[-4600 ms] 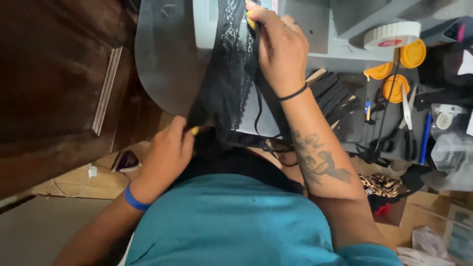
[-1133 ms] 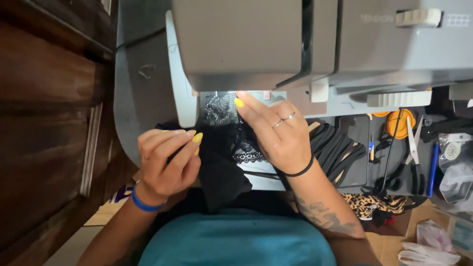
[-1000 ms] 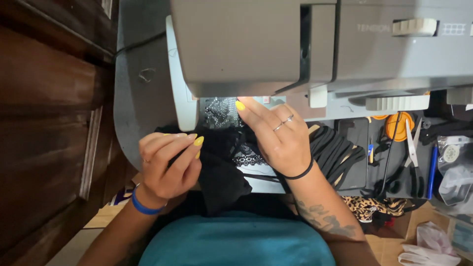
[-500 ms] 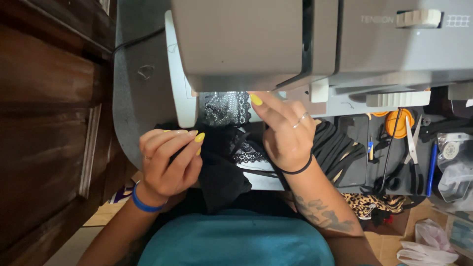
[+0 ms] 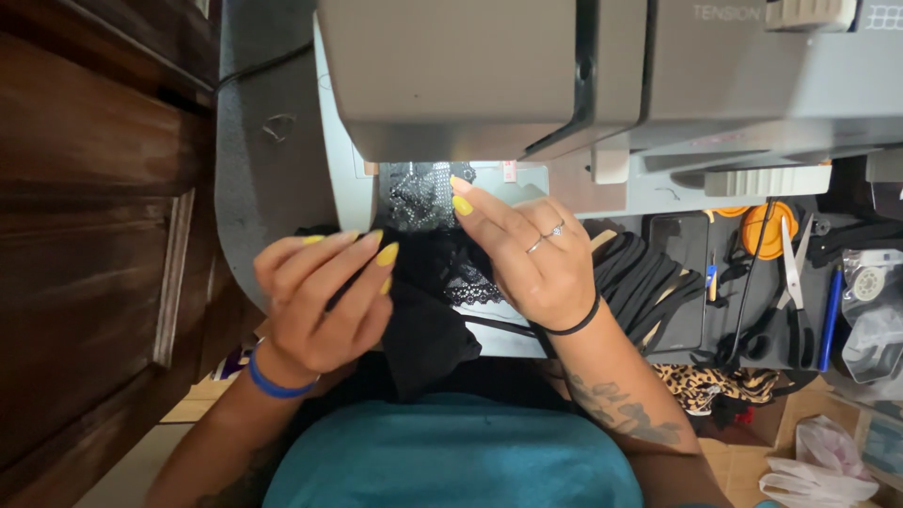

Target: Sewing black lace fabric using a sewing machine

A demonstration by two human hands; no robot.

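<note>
- Under the sewing machine head, just past the right fingertips: black lace fabric lies flat on the bed, its far end tucked under the overhanging head.
- Progress, as a judgement: lace is fed in at the needle area, while most of the piece sits bunched on the near side of the fingers, down toward the lap (so most of the run looks left to do). Needle and foot are hidden by the head, so stitches can't be confirmed.
- Right hand: fingers stretched out nearly flat, pressing the lace onto the bed; it pins the lace, no grip. Ring on one finger, black band at the wrist.
- Left hand: fingers curled loosely, thumb and forefinger closing on the bunched near edge of the lace; a light pinch, not a fist.
- Right of the right hand: black straps, scissors and an orange tape measure, untouched.
</note>
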